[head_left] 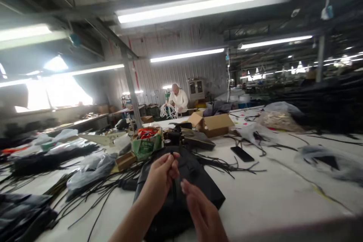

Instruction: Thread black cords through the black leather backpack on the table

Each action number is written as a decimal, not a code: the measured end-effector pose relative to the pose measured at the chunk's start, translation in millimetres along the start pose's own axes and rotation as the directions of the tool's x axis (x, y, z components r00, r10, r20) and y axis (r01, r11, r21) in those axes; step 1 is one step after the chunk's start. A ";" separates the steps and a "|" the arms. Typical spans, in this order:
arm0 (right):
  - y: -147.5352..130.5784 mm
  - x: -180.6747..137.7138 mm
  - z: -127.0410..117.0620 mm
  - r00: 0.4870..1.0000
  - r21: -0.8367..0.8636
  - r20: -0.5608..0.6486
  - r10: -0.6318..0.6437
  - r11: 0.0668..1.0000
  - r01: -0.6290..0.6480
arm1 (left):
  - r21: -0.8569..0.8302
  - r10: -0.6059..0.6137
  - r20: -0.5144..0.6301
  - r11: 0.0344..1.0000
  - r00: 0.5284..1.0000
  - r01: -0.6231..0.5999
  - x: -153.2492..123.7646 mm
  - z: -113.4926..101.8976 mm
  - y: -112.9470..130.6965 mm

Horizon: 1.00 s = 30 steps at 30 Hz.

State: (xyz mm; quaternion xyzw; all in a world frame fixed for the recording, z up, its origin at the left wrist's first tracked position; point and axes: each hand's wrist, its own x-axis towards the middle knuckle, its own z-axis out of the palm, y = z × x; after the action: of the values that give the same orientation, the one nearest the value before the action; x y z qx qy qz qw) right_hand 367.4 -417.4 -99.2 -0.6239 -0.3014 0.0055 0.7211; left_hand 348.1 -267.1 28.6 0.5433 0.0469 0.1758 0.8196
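A black bag-like fabric item lies on the white table in front of me, under both hands. Above it, my left hand is closed in a pinch, and a small dark end of what looks like a black strap pokes out at the fingertips. My right hand is just to the right and lower, its fingers stretched forward and slightly bent, with nothing visible in them. The fingertips of the two hands are near each other but apart. Blur hides the finer details of the strap.
Black cords and a dark phone-like slab lie on the right of the white table. Beyond my hands stand a green bag with red contents and an open cardboard box. A person handles white cords farther back.
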 end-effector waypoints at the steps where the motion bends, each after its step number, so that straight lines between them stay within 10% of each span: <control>1: -13.0 11.8 9.5 0.997 0.079 0.070 -0.012 0.997 0.007 | 0.004 0.000 0.010 1.000 1.000 0.000 -4.3 2.2 0.3; 8: 3.3 34.2 48.6 0.974 0.188 0.199 0.104 0.972 -0.142 | -0.034 -0.092 -0.022 0.995 0.995 0.092 -11.3 -0.1 1.7; 30: -19.9 16.9 27.1 0.960 0.217 0.226 0.166 0.952 -0.216 | 0.086 0.107 -0.027 0.991 0.994 -0.104 -7.5 15.8 31.4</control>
State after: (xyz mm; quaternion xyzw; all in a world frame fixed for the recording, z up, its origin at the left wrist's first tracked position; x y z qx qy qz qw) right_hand 362.0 -391.0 -72.9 -0.5548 -0.3090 0.1762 0.7521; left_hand 337.8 -272.6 62.6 0.5762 0.0386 0.2253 0.7847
